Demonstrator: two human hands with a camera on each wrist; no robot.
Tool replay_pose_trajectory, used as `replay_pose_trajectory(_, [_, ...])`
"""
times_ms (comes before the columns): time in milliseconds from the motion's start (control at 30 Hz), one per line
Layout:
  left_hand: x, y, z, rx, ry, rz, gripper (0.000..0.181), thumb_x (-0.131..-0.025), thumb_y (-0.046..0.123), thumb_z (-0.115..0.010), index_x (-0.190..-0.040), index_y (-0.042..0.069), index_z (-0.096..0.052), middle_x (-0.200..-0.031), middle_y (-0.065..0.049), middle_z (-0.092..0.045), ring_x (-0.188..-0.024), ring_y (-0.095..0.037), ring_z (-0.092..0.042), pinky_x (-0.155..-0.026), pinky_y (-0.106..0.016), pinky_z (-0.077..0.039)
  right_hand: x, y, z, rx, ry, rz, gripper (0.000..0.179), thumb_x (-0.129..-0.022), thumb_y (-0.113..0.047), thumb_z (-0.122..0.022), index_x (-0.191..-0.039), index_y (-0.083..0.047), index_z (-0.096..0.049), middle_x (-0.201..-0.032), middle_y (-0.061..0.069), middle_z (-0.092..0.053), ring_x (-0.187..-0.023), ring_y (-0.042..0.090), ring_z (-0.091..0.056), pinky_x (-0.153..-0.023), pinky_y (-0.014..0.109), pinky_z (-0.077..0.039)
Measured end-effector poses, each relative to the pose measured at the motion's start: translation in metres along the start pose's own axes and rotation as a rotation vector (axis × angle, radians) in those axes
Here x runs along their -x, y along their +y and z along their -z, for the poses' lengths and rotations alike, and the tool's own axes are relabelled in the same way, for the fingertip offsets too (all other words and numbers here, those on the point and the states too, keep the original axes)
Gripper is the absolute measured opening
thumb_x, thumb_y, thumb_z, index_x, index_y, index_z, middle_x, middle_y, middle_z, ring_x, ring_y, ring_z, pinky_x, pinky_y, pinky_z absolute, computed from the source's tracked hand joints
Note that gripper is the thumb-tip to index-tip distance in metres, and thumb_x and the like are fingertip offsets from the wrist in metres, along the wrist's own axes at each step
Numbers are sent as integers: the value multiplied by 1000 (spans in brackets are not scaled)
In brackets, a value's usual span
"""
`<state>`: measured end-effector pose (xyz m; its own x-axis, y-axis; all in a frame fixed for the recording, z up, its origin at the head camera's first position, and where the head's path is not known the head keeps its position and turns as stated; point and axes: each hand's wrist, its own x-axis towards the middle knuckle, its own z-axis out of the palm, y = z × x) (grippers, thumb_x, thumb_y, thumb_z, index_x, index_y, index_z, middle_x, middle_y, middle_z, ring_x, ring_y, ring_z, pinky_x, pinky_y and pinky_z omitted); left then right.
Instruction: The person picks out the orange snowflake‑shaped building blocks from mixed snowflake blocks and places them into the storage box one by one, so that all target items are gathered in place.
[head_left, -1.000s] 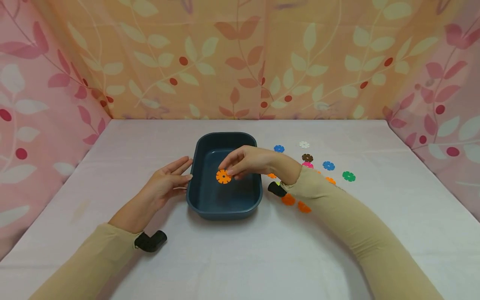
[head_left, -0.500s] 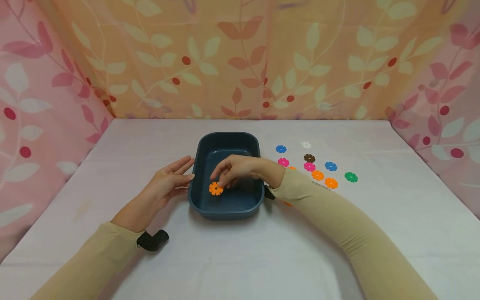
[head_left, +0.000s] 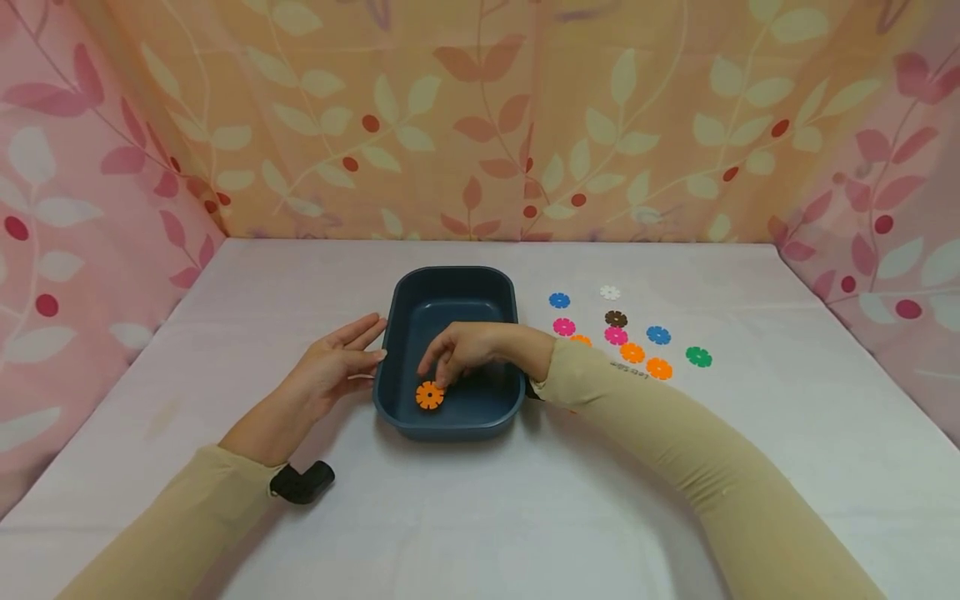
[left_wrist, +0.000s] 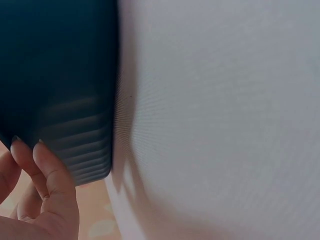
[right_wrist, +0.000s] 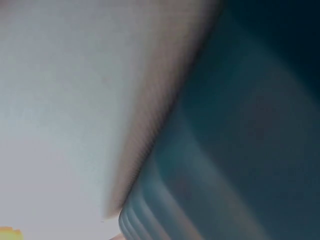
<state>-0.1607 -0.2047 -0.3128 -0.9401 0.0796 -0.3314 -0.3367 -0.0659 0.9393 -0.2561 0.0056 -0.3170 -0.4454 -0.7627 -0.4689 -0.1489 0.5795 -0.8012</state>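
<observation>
A dark blue, deep rectangular tray (head_left: pixel 450 430) stands on the table in the head view. My right hand (head_left: pixel 471 346) reaches inside over its right rim and pinches the edge of an orange notched flower disc (head_left: pixel 430 396) between thumb and fingers, low over the tray floor. Whether the disc touches the floor I cannot tell. At the tray's left side, my left hand (head_left: pixel 330 362) rests its extended fingertips against the outer wall. In the left wrist view, fingers (left_wrist: pixel 50 170) touch the tray's ribbed wall (left_wrist: pixel 82 145). The right wrist view shows only the tray's outside (right_wrist: pixel 200 165) and table.
Several flower discs lie flat right of the tray, among them a blue disc (head_left: pixel 559 300), a white disc (head_left: pixel 610 292), a brown disc (head_left: pixel 616 318) and a green disc (head_left: pixel 699 357). My right sleeve (head_left: pixel 667 442) covers part of that area. A patterned curtain (head_left: pixel 480 117) closes the back.
My right hand has moved down and slightly left inside the tray, lowering the orange flower disc toward its near left part. My left hand has stayed at the tray's side.
</observation>
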Motion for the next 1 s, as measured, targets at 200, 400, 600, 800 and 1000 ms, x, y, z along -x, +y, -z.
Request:
replay_pose_trajectory(200, [-1, -1, 0, -7, 0, -5, 68, -97, -1, -54, -156, 10, -21, -158, -5, -24, -73, -7, -62, -69, -24, -49, -1, 2, 0, -5, 58, -21, 31, -89, 1, -66, -119, -4, -67, -79, 1, -69, -75, 13, -59, -67, 25, -45])
replay_pose_trajectory(400, [-1, -2, 0, -7, 6, -11, 68, -97, -1, -53, -156, 10, -20, -158, -5, -23, -73, -6, -62, -70, -24, -49, 0, 1, 0, -70, 105, -35, 31, -93, 1, -60, -124, -3, -63, -93, 7, -72, -82, 16, -65, -70, 29, -49])
replay_pose_trajectory(600, [0, -2, 0, -6, 1, -13, 68, -97, 0, -54, -156, 10, -20, -158, -5, -23, -74, -7, -62, -71, -24, -50, 0, 0, 1, -102, 41, -18, 34, -97, -1, -53, -130, 1, -56, -102, 9, -73, -89, 16, -68, -74, 28, -47])
replay_pose_trajectory(800, [1, -1, 0, 4, 0, -12, 68, -97, 1, -54, -156, 11, -20, -158, -5, -24, -74, -7, -62, -71, -24, -49, 1, 0, 1, -75, -58, 30, 37, -98, -3, -51, -135, 3, -52, -107, 8, -72, -93, 15, -68, -74, 26, -43])
replay_pose_trajectory(1000, [1, -1, -1, 9, -1, -14, 69, -97, 0, -54, -156, 10, -20, -158, -5, -23, -74, -7, -62, -70, -24, -49, 2, 0, 1, -69, -106, 48, 40, -98, -3, -51, -138, 0, -49, -111, 8, -71, -96, 16, -67, -80, 28, -41])
